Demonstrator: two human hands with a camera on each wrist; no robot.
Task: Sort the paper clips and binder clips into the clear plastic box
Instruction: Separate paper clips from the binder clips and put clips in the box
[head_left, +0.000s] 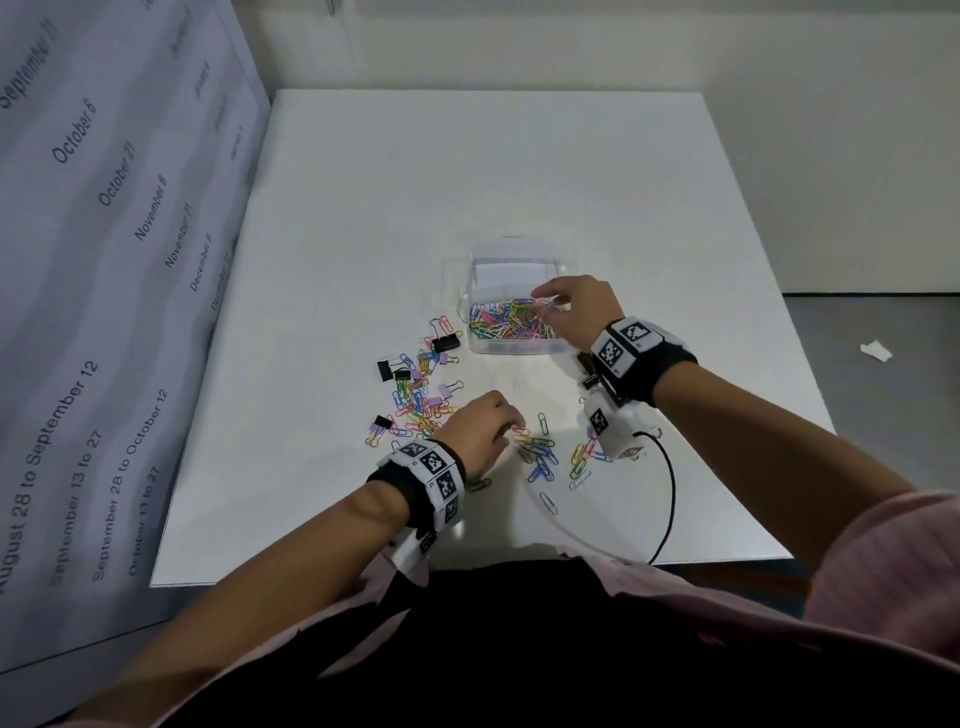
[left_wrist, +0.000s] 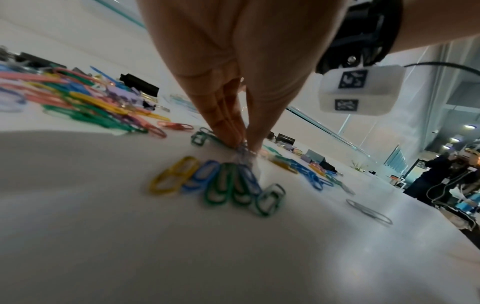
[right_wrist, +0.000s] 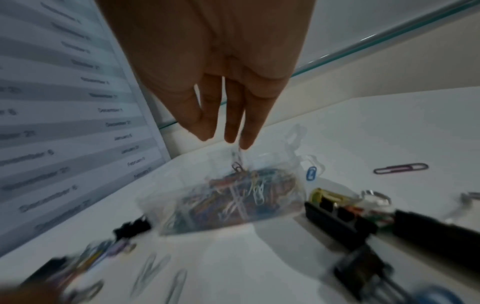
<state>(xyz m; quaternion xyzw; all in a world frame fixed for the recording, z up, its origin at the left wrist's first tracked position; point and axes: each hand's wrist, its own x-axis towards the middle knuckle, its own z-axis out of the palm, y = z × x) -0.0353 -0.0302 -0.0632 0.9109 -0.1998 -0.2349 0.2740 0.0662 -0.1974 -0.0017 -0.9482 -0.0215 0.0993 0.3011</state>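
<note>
A clear plastic box (head_left: 511, 347) (right_wrist: 166, 222) sits mid-table, holding many coloured paper clips (head_left: 511, 319). My right hand (head_left: 540, 304) (right_wrist: 223, 139) hovers over it with fingers straight and pointing down; a paper clip (right_wrist: 237, 164) hangs in the air just below the fingertips. My left hand (head_left: 511, 428) (left_wrist: 242, 144) is down on the table and pinches a silver paper clip (left_wrist: 244, 152) between thumb and fingers. Loose coloured clips (head_left: 540, 457) (left_wrist: 221, 181) lie around it. A mixed pile of paper clips and binder clips (head_left: 415, 389) lies left of the box, including a black binder clip (head_left: 445, 343).
A large calendar board (head_left: 104, 260) stands along the table's left side. The box's open lid (head_left: 514, 260) lies behind it. A black cable (head_left: 670, 499) runs to the front table edge (head_left: 467, 566). Black binder clips (right_wrist: 337, 216) lie right of the box.
</note>
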